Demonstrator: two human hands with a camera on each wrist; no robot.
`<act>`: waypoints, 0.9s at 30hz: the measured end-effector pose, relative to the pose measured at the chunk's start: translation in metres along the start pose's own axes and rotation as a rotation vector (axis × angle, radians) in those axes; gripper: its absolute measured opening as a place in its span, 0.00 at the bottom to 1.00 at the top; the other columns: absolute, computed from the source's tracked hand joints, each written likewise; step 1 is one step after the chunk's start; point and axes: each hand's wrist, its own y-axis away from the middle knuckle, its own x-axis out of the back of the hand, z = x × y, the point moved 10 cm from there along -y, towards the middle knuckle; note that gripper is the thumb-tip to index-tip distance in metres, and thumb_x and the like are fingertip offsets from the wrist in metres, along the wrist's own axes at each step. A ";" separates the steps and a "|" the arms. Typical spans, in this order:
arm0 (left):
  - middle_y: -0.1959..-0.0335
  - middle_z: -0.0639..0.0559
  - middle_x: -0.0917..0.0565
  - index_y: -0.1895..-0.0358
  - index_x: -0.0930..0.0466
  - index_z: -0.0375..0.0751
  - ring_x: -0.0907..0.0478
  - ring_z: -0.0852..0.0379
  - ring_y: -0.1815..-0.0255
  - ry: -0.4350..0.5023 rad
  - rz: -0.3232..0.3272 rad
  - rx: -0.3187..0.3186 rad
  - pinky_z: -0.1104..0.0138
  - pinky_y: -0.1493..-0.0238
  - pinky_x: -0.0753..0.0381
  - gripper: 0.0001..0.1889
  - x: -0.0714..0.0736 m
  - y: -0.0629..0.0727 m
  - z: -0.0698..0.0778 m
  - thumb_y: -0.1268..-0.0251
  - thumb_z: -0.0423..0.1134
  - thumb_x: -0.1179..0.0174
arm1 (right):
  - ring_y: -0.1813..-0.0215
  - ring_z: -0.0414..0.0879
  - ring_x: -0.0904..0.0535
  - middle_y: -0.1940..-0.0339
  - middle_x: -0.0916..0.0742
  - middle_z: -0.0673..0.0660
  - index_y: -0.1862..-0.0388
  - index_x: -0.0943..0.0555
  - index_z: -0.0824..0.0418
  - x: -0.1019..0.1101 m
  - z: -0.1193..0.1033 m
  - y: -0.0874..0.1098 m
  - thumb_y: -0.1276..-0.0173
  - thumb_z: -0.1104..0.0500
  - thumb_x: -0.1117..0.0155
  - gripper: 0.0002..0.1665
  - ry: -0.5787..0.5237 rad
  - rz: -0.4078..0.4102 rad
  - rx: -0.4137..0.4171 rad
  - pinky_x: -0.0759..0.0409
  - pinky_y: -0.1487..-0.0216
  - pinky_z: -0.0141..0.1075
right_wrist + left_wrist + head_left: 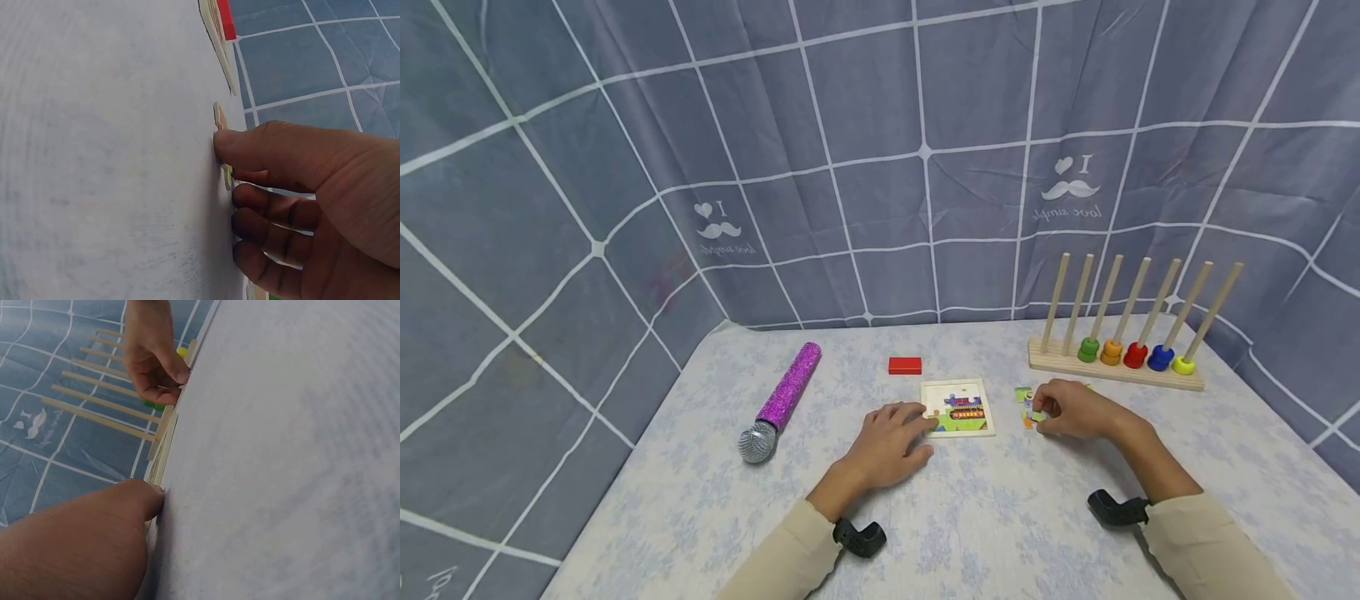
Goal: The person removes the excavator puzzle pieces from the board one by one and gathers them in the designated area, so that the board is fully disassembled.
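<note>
A small wooden jigsaw tray (953,382) lies on the table, with a partly filled colourful picture inside. My left hand (887,446) rests at its left edge, fingers spread over the rim and the thumb near the tabletop. To the right of the tray are several loose puzzle pieces (1023,394), partly covered by my right hand (1078,410). In the right wrist view, the thumb and curled fingers pinch a flat puzzle piece (219,115) low at the table surface. The left wrist view shows the left thumb (150,499) beside the tray's edge.
Behind the tray lies a red block (905,366). A glittery purple microphone (790,387) is on the left. At the back right stands a wooden peg rack (1116,374) with coloured rings. A grey-blue curtain (880,200) with white lines hangs behind the table.
</note>
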 end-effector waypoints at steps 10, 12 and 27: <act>0.27 0.52 0.33 0.27 0.28 0.58 0.37 0.46 0.28 0.002 0.010 0.005 0.44 0.34 0.37 0.25 0.002 -0.001 0.000 0.23 0.55 0.48 | 0.65 0.44 0.27 0.67 0.20 0.50 0.60 0.19 0.64 0.008 -0.010 -0.009 0.36 0.62 0.27 0.10 0.028 0.018 0.029 0.24 0.62 0.40; 0.27 0.52 0.33 0.28 0.27 0.58 0.37 0.46 0.28 0.006 0.008 0.004 0.44 0.34 0.37 0.25 0.001 -0.001 0.000 0.23 0.55 0.48 | 0.64 0.44 0.25 0.66 0.18 0.50 0.58 0.18 0.65 0.011 -0.017 -0.013 0.33 0.63 0.30 0.08 0.037 0.044 0.053 0.23 0.62 0.41; 0.27 0.53 0.32 0.28 0.27 0.58 0.36 0.46 0.28 -0.007 0.007 -0.008 0.44 0.34 0.36 0.24 0.003 0.000 0.002 0.23 0.55 0.49 | 0.52 0.51 0.22 0.57 0.17 0.52 0.47 0.14 0.61 -0.034 -0.086 -0.087 0.33 0.57 0.27 0.17 0.213 -0.036 0.066 0.28 0.51 0.58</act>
